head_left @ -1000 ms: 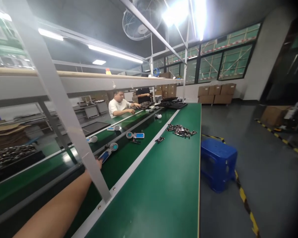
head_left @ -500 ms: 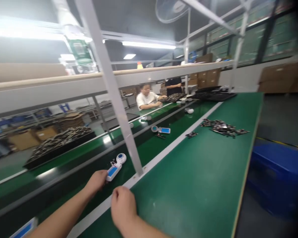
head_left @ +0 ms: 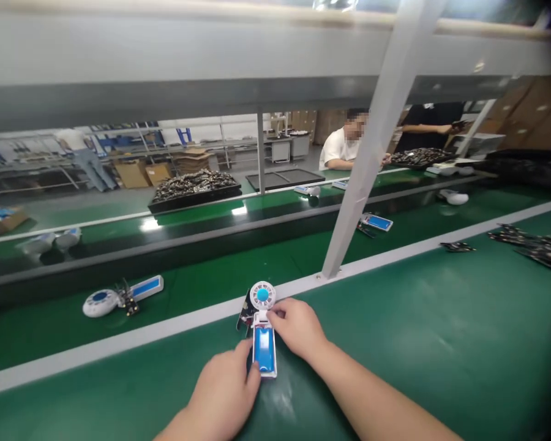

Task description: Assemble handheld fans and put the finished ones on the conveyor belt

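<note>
A white handheld unit (head_left: 264, 349) with a blue insert in its handle and a round, slotted head lies in front of me at the bench's inner edge. My left hand (head_left: 232, 380) is closed on the lower left side of its handle, thumb against the near end. At the neck, just below the round head, the fingers of my right hand (head_left: 298, 324) pinch the unit. A dark circuit board (head_left: 245, 312) sticks out on the left of the neck; part of it is hidden.
A similar unit with a board (head_left: 123, 297) lies on the green belt (head_left: 202, 269) to the left; others lie farther along. Dark boards (head_left: 537, 245) are piled at right. A slanted white post (head_left: 362, 159) rises from the rail. Across the line sits a person (head_left: 340, 150).
My view has turned left. The unit in my left hand has come from over the belt to the bench edge, and my right hand, formerly a loose fist, has taken hold of its neck.
</note>
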`<move>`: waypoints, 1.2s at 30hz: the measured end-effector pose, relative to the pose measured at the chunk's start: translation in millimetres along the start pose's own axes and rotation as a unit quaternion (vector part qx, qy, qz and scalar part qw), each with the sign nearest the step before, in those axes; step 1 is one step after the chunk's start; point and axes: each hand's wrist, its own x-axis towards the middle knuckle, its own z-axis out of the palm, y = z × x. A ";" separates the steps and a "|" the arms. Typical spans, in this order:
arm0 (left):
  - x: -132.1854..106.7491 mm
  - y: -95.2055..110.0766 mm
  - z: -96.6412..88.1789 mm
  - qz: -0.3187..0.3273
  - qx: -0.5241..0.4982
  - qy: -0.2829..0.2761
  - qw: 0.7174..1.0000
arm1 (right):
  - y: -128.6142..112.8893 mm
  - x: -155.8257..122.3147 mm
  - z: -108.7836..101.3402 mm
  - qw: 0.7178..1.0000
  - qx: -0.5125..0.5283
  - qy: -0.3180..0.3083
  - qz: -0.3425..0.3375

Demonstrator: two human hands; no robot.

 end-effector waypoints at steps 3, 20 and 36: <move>7.5 -15.6 -24.4 0.044 0.038 0.000 0.998 | 2.1 -0.1 0.6 0.997 0.070 0.000 -0.013; 68.7 -47.5 -42.4 0.231 -0.038 0.006 0.972 | -1.0 2.1 -2.7 0.987 0.034 -0.048 -0.146; 48.9 -29.6 -6.9 0.091 -0.172 0.081 0.977 | -16.3 -9.1 15.9 0.985 0.156 0.049 -0.054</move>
